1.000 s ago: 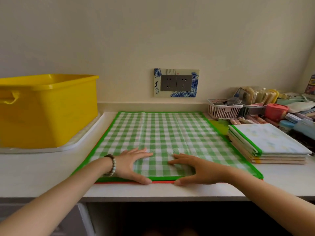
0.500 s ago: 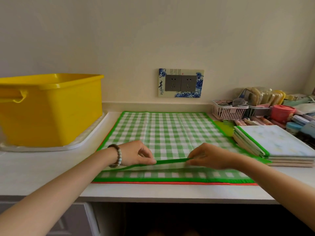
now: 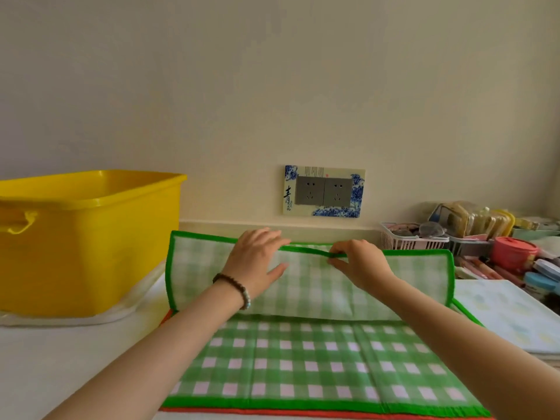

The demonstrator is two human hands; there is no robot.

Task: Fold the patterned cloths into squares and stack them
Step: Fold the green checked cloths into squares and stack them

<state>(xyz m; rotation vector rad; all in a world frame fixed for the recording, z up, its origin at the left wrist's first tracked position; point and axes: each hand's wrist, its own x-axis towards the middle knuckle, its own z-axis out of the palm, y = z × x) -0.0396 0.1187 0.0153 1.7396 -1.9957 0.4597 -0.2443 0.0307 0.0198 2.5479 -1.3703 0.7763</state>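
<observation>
First fold under way! The green-and-white checked cloth with a green hem (image 3: pixel 409 283) sits mid-counter on the white counter (image 3: pixel 45 374), its near half raised as a flap with the pale reverse showing. The right hand (image 3: pixel 360 265) pinches the hem. The left hand (image 3: pixel 254 262) lies spread against the flap, fingers straight over the top edge. The hands are close but apart. More checked fabric lies flat beneath. Next, I'd judge: lay the flap down hem to hem, smooth it, then fold across. The stack of folded pale cloths (image 3: pixel 509 316) waits on the right.
</observation>
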